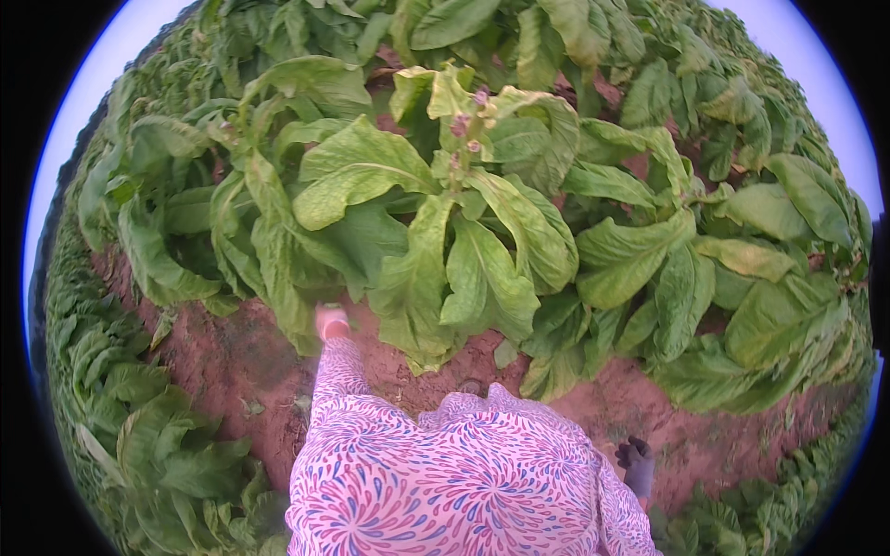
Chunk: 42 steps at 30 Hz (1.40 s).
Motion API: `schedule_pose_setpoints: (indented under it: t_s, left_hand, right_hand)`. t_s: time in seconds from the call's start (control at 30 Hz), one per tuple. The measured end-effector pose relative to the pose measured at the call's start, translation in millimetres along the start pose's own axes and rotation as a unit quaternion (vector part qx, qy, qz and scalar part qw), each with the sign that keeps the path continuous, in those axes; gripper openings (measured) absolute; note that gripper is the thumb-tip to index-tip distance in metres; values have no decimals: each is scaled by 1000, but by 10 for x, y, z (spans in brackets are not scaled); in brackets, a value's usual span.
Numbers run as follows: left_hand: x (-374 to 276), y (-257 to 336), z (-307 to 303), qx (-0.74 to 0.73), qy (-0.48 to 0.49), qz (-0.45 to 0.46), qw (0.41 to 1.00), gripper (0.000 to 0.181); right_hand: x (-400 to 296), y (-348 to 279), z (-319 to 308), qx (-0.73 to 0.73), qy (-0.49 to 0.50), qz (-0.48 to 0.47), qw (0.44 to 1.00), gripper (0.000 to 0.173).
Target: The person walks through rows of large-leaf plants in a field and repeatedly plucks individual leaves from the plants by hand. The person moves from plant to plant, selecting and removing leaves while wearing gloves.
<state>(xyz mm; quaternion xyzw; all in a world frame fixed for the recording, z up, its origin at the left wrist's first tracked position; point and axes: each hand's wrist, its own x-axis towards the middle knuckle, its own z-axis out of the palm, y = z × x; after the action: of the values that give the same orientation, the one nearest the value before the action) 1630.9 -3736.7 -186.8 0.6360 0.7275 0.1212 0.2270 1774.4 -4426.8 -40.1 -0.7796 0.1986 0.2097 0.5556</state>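
My left hand [329, 317] reaches forward to the underside of a tobacco plant; leaves cover its fingers, so its grip is hidden. A long drooping tobacco leaf [277, 240] hangs just left of that wrist. Straight ahead stands a tobacco plant [455, 174] with broad yellow-green leaves and small pinkish flowers [460, 125] on its top. Down at my right side, over the soil, hangs my right hand [635, 460] in a grey glove with dark fingertips. Its fingers are loosely bent and apart, and nothing shows in them.
Reddish bare soil [229, 361] runs as a path between the rows. Another tobacco row [160, 445] borders it at the lower left. More plants crowd the right side, their leaves [779, 323] leaning over the path. A small loose leaf [505, 353] lies near the central plant.
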Motion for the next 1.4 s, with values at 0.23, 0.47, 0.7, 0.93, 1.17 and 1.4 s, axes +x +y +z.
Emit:
schedule_pose_setpoints:
  t_s: [0.23,0.47,0.7,0.93,1.17,1.4]
  left_hand:
    - [-536,-244,-821,17,-40,-181,983,60]
    - [-206,-217,-519,-42,1,-79,996,43]
    - [66,160,-6,-226,-40,134,964,33]
    - [-987,729,-16,-352,-170,118,913,46]
    - [-1937,943,-243,-451,-219,107,859,35]
    - [-2000,738,-378,-471,-201,82,855,33]
  right_hand:
    - [148,-54,33,-12,-30,-26,999,28]
    - [225,156,-229,38,-32,-41,998,27]
    - [12,407,-574,70,-10,-69,995,27]
    - [-344,979,-1063,107,51,-21,993,27]
    - [-364,1567,-1371,119,57,1,991,25]
    - [-176,1316,-1368,75,24,-30,996,25]
